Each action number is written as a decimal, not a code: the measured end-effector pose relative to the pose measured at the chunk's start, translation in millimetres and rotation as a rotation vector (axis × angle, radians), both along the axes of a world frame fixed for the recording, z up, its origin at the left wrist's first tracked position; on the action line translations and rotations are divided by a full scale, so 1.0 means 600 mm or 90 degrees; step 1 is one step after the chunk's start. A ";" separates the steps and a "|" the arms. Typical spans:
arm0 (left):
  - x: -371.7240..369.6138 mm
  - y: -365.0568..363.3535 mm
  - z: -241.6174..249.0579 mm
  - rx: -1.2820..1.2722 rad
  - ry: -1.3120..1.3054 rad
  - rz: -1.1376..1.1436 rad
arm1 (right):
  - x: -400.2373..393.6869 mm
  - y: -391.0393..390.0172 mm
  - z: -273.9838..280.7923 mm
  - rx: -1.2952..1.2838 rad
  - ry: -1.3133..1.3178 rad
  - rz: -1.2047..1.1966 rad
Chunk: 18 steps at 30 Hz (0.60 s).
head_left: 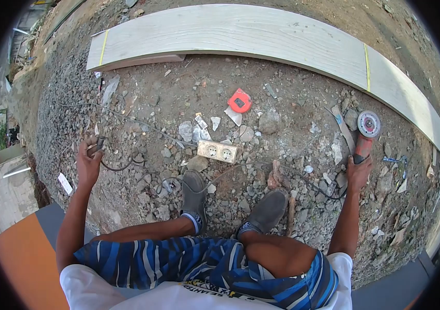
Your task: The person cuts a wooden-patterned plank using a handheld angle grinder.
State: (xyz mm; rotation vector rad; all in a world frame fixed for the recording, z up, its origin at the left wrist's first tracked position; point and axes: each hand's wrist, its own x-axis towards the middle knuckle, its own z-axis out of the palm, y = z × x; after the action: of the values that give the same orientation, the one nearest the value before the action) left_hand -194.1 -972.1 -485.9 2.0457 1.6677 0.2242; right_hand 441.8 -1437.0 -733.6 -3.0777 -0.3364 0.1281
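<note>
My left hand [89, 157] is closed around a black power plug [100, 142], whose cord loops down onto the gravel. Out to the right, my right hand [359, 173] grips the rear of a red angle grinder [365, 142] with a round disc at its far end. The grinder's dark cord trails from that hand across the ground. Between my hands, in front of my shoes, lies a cream two-socket extension outlet [218, 151] with both sockets showing. A thin grey cable runs from its left side.
Beyond the outlet lies a red tape measure [239, 101]. A long pale board [220, 31] with yellow lines stretches across the back, over a support piece [142, 62]. Beside the grinder is a flat blade-like strip [343, 126]. Loose stones and rubble cover the ground.
</note>
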 end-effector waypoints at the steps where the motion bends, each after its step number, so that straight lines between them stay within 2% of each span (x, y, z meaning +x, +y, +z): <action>1: 0.048 -0.012 -0.024 -0.070 -0.020 -0.038 | 0.000 0.003 0.005 0.001 0.002 0.000; 4: 0.198 -0.071 -0.085 -0.244 -0.051 -0.207 | 0.004 0.008 0.012 0.019 0.046 -0.008; 7: 0.293 -0.131 -0.169 -0.211 -0.055 -0.480 | 0.025 -0.007 0.002 0.025 0.084 -0.024; 9: 0.329 -0.164 -0.215 -0.181 -0.064 -0.549 | 0.022 -0.009 0.003 0.093 0.070 0.005; 13: 0.352 -0.203 -0.261 -0.215 0.014 -0.551 | 0.016 -0.001 0.016 0.086 0.102 -0.007; 15: 0.355 -0.213 -0.266 -0.210 0.041 -0.513 | 0.011 0.006 0.016 0.076 0.055 -0.012; 18: 0.352 -0.214 -0.275 -0.203 0.009 -0.494 | 0.014 0.008 0.020 0.059 0.103 -0.037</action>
State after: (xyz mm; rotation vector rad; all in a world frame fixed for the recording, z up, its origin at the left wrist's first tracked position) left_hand 17.3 -1100.7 -651.2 2.2540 0.7458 -0.3006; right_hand 450.2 -1432.1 -721.8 -2.9564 -0.2388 0.3471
